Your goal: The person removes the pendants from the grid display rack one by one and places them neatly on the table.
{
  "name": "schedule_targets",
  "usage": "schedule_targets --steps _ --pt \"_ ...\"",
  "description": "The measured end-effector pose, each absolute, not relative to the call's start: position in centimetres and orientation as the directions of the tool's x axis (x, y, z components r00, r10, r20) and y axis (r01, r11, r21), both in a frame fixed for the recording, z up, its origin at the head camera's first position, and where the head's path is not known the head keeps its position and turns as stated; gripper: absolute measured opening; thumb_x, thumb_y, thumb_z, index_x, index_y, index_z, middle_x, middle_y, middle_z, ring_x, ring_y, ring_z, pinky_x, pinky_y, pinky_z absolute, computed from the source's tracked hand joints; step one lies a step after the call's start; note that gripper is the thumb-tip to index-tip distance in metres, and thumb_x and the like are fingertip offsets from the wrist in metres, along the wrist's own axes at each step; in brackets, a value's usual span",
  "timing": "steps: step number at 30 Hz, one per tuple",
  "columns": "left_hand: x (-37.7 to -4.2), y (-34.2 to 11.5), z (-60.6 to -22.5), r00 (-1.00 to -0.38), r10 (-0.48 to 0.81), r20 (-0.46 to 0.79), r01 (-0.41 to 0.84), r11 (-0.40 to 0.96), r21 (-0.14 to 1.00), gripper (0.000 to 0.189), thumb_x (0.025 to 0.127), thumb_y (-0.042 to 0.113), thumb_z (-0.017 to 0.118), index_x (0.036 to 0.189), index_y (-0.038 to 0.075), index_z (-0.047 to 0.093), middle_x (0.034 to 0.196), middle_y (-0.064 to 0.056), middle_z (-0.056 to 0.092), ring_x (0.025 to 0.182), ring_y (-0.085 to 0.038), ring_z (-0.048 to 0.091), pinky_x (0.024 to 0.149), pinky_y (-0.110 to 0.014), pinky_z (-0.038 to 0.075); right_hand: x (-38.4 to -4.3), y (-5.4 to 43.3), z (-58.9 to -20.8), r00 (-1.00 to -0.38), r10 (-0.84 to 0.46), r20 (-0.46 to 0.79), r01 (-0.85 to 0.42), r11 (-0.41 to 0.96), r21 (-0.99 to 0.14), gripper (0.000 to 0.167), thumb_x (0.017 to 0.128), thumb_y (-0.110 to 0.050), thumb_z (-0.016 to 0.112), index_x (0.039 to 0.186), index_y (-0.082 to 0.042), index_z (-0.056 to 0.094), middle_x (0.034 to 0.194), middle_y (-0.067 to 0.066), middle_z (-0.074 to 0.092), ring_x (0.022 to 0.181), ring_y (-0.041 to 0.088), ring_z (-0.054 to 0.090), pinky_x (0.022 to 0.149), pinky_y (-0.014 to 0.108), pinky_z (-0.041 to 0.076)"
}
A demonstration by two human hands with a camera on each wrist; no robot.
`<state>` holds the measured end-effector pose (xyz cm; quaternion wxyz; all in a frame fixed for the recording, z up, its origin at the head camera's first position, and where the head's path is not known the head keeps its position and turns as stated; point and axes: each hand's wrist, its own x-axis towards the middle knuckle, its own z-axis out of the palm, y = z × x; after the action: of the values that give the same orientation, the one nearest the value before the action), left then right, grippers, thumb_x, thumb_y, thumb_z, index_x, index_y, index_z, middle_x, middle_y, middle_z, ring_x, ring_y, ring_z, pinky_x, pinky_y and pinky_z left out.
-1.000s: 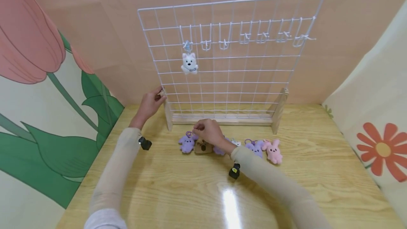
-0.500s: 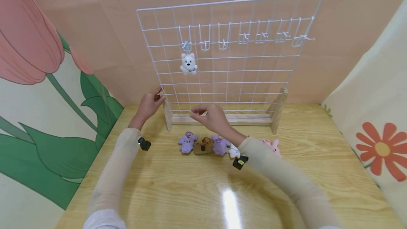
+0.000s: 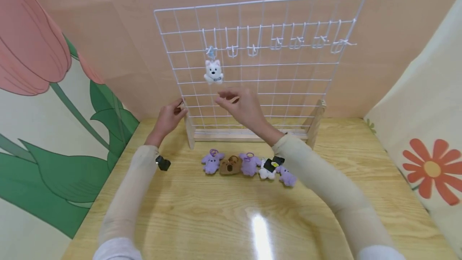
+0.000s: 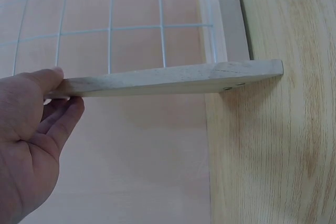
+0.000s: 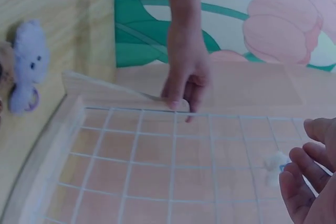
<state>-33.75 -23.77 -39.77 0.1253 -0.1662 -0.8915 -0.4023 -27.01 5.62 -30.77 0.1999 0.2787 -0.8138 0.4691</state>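
Observation:
My left hand (image 3: pixel 169 120) grips the top of the wooden side post (image 3: pixel 189 131) of the wire rack; in the left wrist view the thumb lies on one face of the post (image 4: pixel 173 78) and the fingers on the other. In front of the grid (image 3: pixel 288 79) hovers my right hand (image 3: pixel 246 108), its fingers loosely bent, the thumb apart and nothing held between them. Just above it, a white dog plush keychain (image 3: pixel 213 72) hangs from the leftmost hook. The right wrist view shows the bent fingers of this hand (image 5: pixel 310 177) near the blurred white plush (image 5: pixel 275 167).
Along the table in front of the rack lie plush keychains: a purple one (image 3: pixel 211 163), a brown one (image 3: pixel 230 166), another purple one (image 3: pixel 250 166), a white one (image 3: pixel 266 173) and a third purple one (image 3: pixel 287 177). Several white hooks (image 3: pixel 276 43) line the upper grid.
My right hand has risen from the brown plush on the table to in front of the grid, below the hanging dog. The pink plush is now hidden behind my right sleeve. My left hand stays put.

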Motion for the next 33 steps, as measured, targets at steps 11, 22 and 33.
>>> schedule_targets --steps 11,22,33 --pt "-33.6 -24.0 -39.5 -0.912 0.187 0.365 0.396 0.629 0.669 0.053 0.102 0.010 0.065 0.148 -0.007 0.047 0.145 -0.027 0.053 0.119 -0.044 0.064 0.097 -0.047 0.058 -28.8 4.4 -27.1 -0.768 -0.130 0.627 -0.619 0.398 -0.677 0.030 0.095 -0.025 0.076 0.113 -0.001 0.077 0.104 0.010 0.077 0.088 0.016 0.071 0.070 0.024 0.063" --pt "-33.7 -23.8 -39.4 -0.913 0.190 0.362 0.398 0.615 0.680 0.053 0.102 0.009 0.064 0.147 -0.010 0.046 0.146 -0.028 0.052 0.121 -0.045 0.063 0.098 -0.046 0.057 -30.7 3.4 -24.6 -0.754 0.012 0.656 -0.591 0.421 -0.688 0.026 0.094 -0.026 0.077 0.112 -0.007 0.078 0.104 0.006 0.078 0.086 0.012 0.069 0.073 0.016 0.057" --pt "-33.7 -23.7 -39.7 -0.918 0.184 0.351 0.386 0.613 0.689 0.054 0.101 0.009 0.065 0.148 -0.008 0.045 0.145 -0.028 0.052 0.120 -0.044 0.063 0.098 -0.045 0.058 -32.3 2.4 -25.1 -0.795 0.064 0.603 -0.529 0.412 -0.742 0.025 0.093 -0.027 0.078 0.111 -0.009 0.079 0.103 0.006 0.079 0.079 0.010 0.071 0.066 0.018 0.059"
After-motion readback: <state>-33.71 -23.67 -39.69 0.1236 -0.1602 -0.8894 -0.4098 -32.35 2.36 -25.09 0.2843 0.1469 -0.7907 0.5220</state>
